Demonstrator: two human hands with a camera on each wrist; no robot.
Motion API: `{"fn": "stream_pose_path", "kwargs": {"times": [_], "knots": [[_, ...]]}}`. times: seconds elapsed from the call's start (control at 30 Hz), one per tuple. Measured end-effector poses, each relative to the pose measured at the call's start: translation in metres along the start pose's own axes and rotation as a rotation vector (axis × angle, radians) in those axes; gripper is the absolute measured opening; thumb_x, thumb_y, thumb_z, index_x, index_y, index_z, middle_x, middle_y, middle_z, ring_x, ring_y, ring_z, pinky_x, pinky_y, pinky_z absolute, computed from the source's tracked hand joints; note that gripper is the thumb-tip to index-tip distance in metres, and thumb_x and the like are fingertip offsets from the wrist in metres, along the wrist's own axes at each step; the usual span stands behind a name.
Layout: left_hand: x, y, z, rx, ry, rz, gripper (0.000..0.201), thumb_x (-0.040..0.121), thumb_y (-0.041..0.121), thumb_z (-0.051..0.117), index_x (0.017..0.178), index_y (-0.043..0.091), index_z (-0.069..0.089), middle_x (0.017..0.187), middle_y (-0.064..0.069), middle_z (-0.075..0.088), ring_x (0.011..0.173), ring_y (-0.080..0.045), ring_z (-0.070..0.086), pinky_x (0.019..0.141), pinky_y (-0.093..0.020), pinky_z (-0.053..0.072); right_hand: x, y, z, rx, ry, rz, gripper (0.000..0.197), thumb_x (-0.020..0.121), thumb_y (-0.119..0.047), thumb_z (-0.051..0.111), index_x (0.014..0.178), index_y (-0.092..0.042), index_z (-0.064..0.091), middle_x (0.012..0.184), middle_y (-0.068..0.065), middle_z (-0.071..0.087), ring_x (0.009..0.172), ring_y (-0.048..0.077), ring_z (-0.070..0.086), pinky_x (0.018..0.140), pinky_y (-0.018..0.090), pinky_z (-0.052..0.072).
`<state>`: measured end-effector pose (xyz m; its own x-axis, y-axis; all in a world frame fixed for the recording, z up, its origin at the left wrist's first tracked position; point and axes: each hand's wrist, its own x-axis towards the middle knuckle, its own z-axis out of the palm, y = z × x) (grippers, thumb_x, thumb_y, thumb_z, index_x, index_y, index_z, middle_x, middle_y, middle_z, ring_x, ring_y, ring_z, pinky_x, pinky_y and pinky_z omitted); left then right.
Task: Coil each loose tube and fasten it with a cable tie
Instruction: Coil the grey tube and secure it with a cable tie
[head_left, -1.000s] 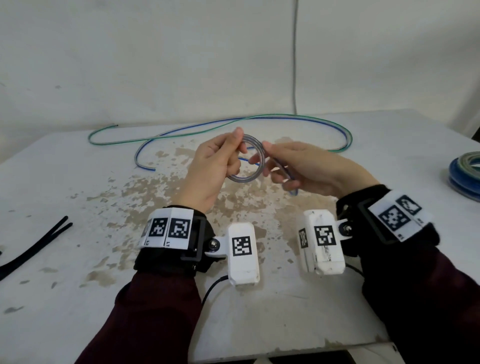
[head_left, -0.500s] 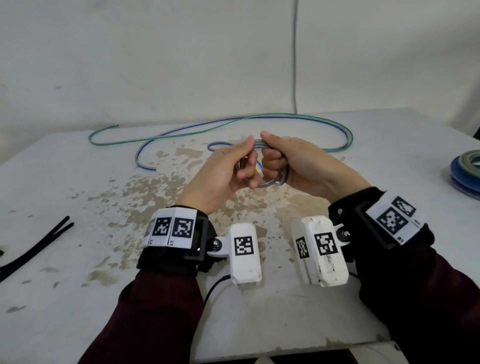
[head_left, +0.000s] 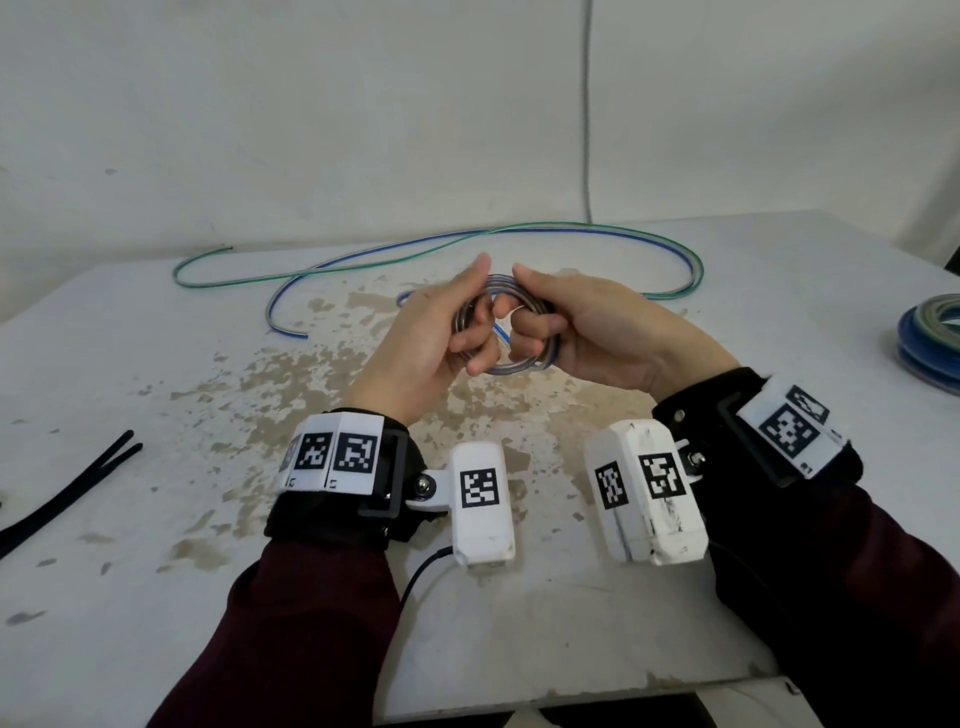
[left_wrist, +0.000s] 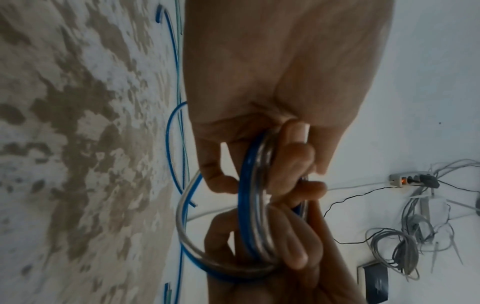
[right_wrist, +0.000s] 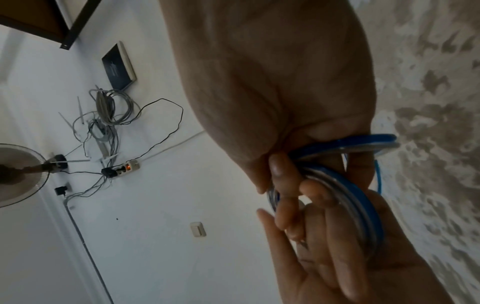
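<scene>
A small coil of clear tube with a blue stripe (head_left: 511, 365) hangs above the middle of the table between both hands. My left hand (head_left: 441, 332) grips its left side, fingers curled through the ring. My right hand (head_left: 566, 325) grips its right side, fingers wrapped round the turns. In the left wrist view the blue coil (left_wrist: 249, 216) runs round the curled fingers, and a loose end trails toward the table. The right wrist view shows the coil (right_wrist: 355, 205) pinched between fingers of both hands. A long loose blue and green tube (head_left: 519, 236) lies stretched across the far side of the table.
Black cable ties (head_left: 67, 488) lie at the table's left edge. A finished blue and green coil (head_left: 930, 338) sits at the right edge. The table top (head_left: 519, 623) is white with worn brown patches. A wall stands close behind the table.
Both hands have come closer together on the coil. The right hand went from pinching the tube's trailing end to wrapping its fingers round the coil's right side.
</scene>
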<state>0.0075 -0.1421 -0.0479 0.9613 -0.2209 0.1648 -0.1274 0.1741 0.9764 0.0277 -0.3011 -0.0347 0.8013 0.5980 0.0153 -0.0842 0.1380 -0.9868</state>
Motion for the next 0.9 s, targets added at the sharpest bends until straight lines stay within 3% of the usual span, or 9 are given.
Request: {"fn": "stream_pose_path", "kwargs": {"times": [0.13, 0.23, 0.33, 0.47, 0.53, 0.6, 0.67, 0.77, 0.9], "knots": [[0.002, -0.006, 0.005, 0.054, 0.141, 0.152, 0.04, 0.102, 0.028, 0.04, 0.066, 0.012, 0.041, 0.049, 0.002, 0.027, 0.037, -0.007, 0.025, 0.043, -0.017, 0.021, 0.001, 0.001, 0.003, 0.058, 0.042, 0.044, 0.045, 0.103, -0.036, 0.033, 0.085, -0.008, 0.064, 0.053, -0.001, 0.047, 0.058, 0.014, 0.055, 0.071, 0.034, 0.057], [0.004, -0.009, 0.006, 0.003, 0.28, 0.213, 0.04, 0.101, 0.03, 0.042, 0.066, 0.012, 0.044, 0.057, -0.005, 0.031, 0.035, -0.007, 0.029, 0.042, -0.017, 0.027, 0.006, 0.007, 0.009, 0.104, 0.065, 0.001, 0.049, 0.104, -0.035, 0.028, 0.085, -0.005, 0.062, 0.064, 0.006, 0.058, 0.069, 0.018, 0.062, 0.081, 0.031, 0.056], [0.004, -0.005, 0.002, -0.078, 0.228, 0.095, 0.042, 0.1, 0.03, 0.042, 0.063, 0.011, 0.044, 0.043, 0.0, 0.028, 0.034, -0.012, 0.032, 0.047, -0.023, 0.034, 0.006, 0.006, 0.011, 0.064, 0.084, -0.031, 0.044, 0.105, -0.032, 0.027, 0.078, -0.008, 0.053, 0.049, -0.002, 0.041, 0.058, 0.017, 0.051, 0.071, 0.026, 0.045], [0.004, -0.005, 0.0, -0.023, 0.022, -0.061, 0.044, 0.096, 0.04, 0.043, 0.067, 0.007, 0.046, 0.037, 0.004, 0.027, 0.036, -0.017, 0.041, 0.07, -0.035, 0.04, 0.002, 0.003, 0.005, -0.002, 0.063, 0.02, 0.043, 0.104, -0.032, 0.031, 0.07, -0.011, 0.047, 0.044, -0.007, 0.026, 0.044, 0.011, 0.034, 0.058, 0.025, 0.03], [0.004, -0.008, 0.003, 0.003, 0.027, -0.018, 0.041, 0.1, 0.035, 0.04, 0.071, 0.007, 0.044, 0.039, 0.007, 0.033, 0.036, -0.011, 0.033, 0.063, -0.033, 0.031, 0.001, 0.004, 0.005, 0.014, 0.051, 0.06, 0.044, 0.104, -0.034, 0.03, 0.072, -0.011, 0.048, 0.046, -0.006, 0.028, 0.046, 0.011, 0.037, 0.055, 0.022, 0.04], [0.004, -0.01, 0.005, -0.01, 0.103, 0.051, 0.04, 0.102, 0.031, 0.039, 0.069, 0.01, 0.043, 0.042, 0.007, 0.042, 0.039, -0.01, 0.027, 0.056, -0.032, 0.019, 0.002, 0.006, 0.006, 0.094, 0.008, 0.1, 0.047, 0.103, -0.039, 0.028, 0.076, -0.01, 0.053, 0.05, -0.002, 0.039, 0.056, 0.015, 0.048, 0.06, 0.031, 0.055], [0.006, -0.011, 0.004, -0.024, 0.192, 0.085, 0.038, 0.102, 0.032, 0.041, 0.069, 0.012, 0.045, 0.039, 0.007, 0.038, 0.039, -0.01, 0.026, 0.052, -0.029, 0.022, 0.004, 0.009, 0.008, 0.174, -0.028, 0.122, 0.051, 0.103, -0.042, 0.025, 0.081, -0.008, 0.057, 0.059, 0.005, 0.052, 0.069, 0.019, 0.059, 0.069, 0.04, 0.059], [0.008, -0.012, 0.003, -0.084, 0.24, 0.077, 0.039, 0.102, 0.033, 0.039, 0.069, 0.012, 0.044, 0.038, 0.007, 0.027, 0.036, -0.008, 0.024, 0.049, -0.025, 0.028, 0.007, 0.012, 0.008, 0.175, 0.008, 0.096, 0.048, 0.104, -0.038, 0.024, 0.081, -0.009, 0.056, 0.056, 0.002, 0.052, 0.068, 0.017, 0.06, 0.075, 0.037, 0.058], [0.006, -0.007, 0.001, -0.173, 0.124, -0.047, 0.042, 0.101, 0.031, 0.037, 0.064, 0.012, 0.04, 0.038, 0.004, 0.026, 0.038, -0.014, 0.034, 0.052, -0.026, 0.034, 0.005, 0.008, 0.008, 0.072, 0.081, 0.012, 0.044, 0.105, -0.035, 0.027, 0.072, -0.012, 0.047, 0.045, -0.006, 0.03, 0.053, 0.014, 0.045, 0.061, 0.025, 0.042]]}}
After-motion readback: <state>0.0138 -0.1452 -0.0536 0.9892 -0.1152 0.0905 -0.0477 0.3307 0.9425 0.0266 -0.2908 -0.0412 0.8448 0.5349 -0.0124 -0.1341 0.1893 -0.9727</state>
